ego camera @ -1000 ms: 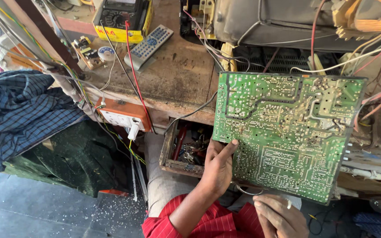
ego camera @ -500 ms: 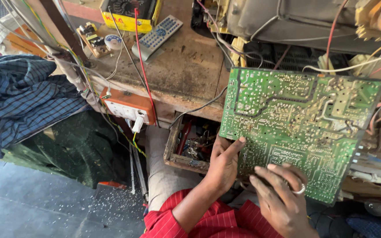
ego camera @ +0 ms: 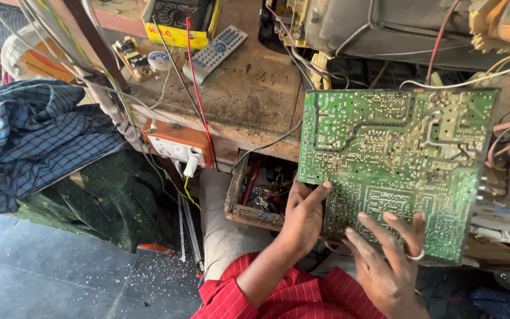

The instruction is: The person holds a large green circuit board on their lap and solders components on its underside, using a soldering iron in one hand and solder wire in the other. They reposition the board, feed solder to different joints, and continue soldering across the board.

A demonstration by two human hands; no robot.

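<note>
Since a moment ago my right hand point(ego camera: 388, 269) has slid up, fingers spread flat on the large green soldered circuit board point(ego camera: 394, 168) right of centre, while my left hand point(ego camera: 303, 215) grips its lower-left edge. Attached wires could snag. At upper left sits a yellow-cased multimeter point(ego camera: 179, 20).

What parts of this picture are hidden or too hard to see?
All in the head view:
- The green circuit board shows only its solder side; its component side faces away.
- The left hand has its fingers behind the board's lower left edge, out of sight.
- The open drawer is dark, so the tools inside stay unclear.
- The yellow multimeter is cut off by the top edge.
</note>
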